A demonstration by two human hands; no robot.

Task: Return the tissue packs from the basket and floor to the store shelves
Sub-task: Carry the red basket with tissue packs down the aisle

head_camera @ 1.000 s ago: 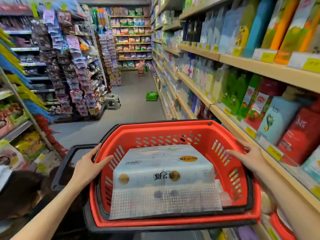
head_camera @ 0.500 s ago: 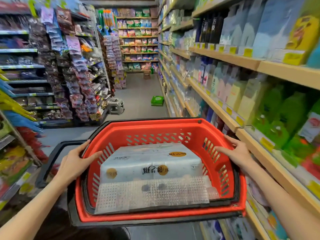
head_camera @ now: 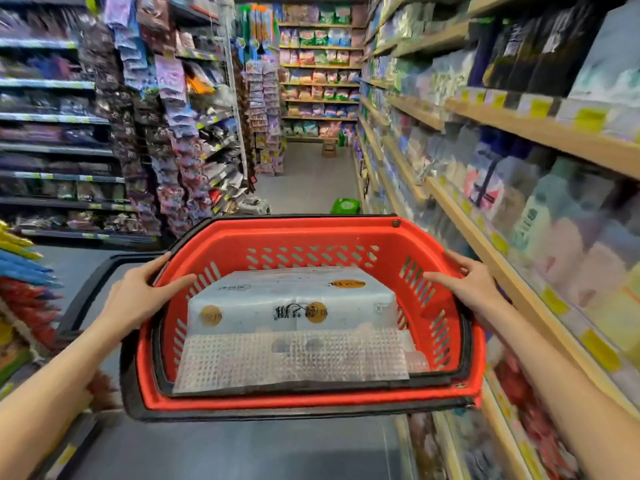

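Note:
I carry a red plastic basket (head_camera: 311, 237) in front of me at waist height. My left hand (head_camera: 138, 296) grips its left rim and my right hand (head_camera: 471, 289) grips its right rim. Inside lies a large white tissue pack (head_camera: 294, 299) with gold round labels, and a clear dotted pack (head_camera: 291, 358) rests against its near side. A green tissue pack (head_camera: 345, 206) lies on the floor farther down the aisle, just beyond the basket's far rim. Wooden shelves (head_camera: 519, 126) with packaged goods run along my right.
The basket's black handle (head_camera: 90, 289) hangs out to the left. Metal shelving and hanging packets (head_camera: 166, 133) line the left side. A small wooden stool (head_camera: 329, 147) stands at the aisle's far end, before a back shelf (head_camera: 318, 64). Grey floor (head_camera: 304, 181) runs between.
I have walked forward down the aisle with the basket held the same way. The green pack on the floor and the far shelves are closer. The right shelves have slid past.

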